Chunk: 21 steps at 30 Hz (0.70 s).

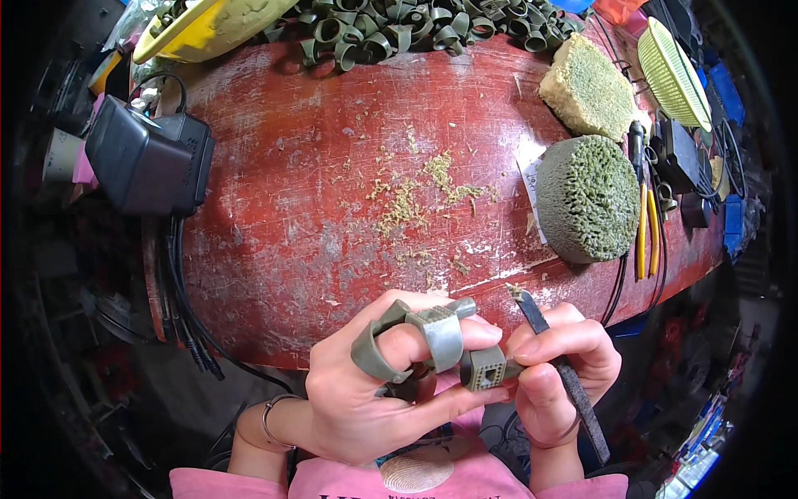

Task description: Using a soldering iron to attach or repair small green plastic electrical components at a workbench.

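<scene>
My left hand (357, 407) is closed, pinching a dark green ring with a square dotted top (486, 366) between thumb and fingers. Two more dull green rings, one wide band (374, 353) and one with a dotted face (445, 337), sit around fingers of that hand. In my right hand (573, 353) is a narrow dark carving blade (575, 395), its pointed tip upward with pale crumbs stuck to it. The right fingertips come up against the side of the pinched ring. How far the ring's band extends behind the fingers is hidden.
Greenish shavings (407, 195) lie scattered over the worn red table (274, 166). Many green rings (399, 29) are heaped at the far edge beside a yellow basin (216, 29). Right: a round green porous block (590, 200), a yellowish sponge-like block (586, 87), yellow-handled pliers (647, 233). Left: a black box (150, 158) with cables.
</scene>
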Tool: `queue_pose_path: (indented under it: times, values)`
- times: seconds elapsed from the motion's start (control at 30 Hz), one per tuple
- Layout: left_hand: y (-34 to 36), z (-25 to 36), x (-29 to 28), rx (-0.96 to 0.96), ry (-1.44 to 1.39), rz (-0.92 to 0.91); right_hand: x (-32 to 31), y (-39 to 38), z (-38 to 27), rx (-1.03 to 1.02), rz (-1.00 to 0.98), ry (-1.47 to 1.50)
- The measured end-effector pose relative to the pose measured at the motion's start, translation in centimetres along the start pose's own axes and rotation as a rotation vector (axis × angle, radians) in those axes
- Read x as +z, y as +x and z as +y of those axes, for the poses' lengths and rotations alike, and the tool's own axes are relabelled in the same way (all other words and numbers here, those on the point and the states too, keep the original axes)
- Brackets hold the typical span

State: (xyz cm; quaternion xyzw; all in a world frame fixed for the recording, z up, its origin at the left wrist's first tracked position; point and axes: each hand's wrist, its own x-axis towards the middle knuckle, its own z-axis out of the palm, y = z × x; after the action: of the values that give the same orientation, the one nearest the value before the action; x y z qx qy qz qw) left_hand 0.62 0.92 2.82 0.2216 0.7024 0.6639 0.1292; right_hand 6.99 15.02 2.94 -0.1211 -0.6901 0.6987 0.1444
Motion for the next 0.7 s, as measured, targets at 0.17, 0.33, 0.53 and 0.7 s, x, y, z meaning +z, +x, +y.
queue_pose_path:
  times: [0.17,0.33,0.53,0.7]
  values:
    - [0.2,-0.1,-0.2,0.025,0.011,-0.017,-0.8,0.1,-0.3,0.045,-0.081,0.111]
    - [0.5,0.0,-0.7,0.038,0.039,-0.043,-0.8,0.6,-0.5,0.015,-0.115,0.058]
    - [0.6,0.1,-1.2,-0.003,0.007,-0.004,-0.6,2.2,-1.4,-0.05,-0.17,-0.058]
    - [-0.2,-0.9,-2.8,-0.396,-0.615,0.022,1.6,7.9,-2.9,-0.2,-0.182,-0.485]
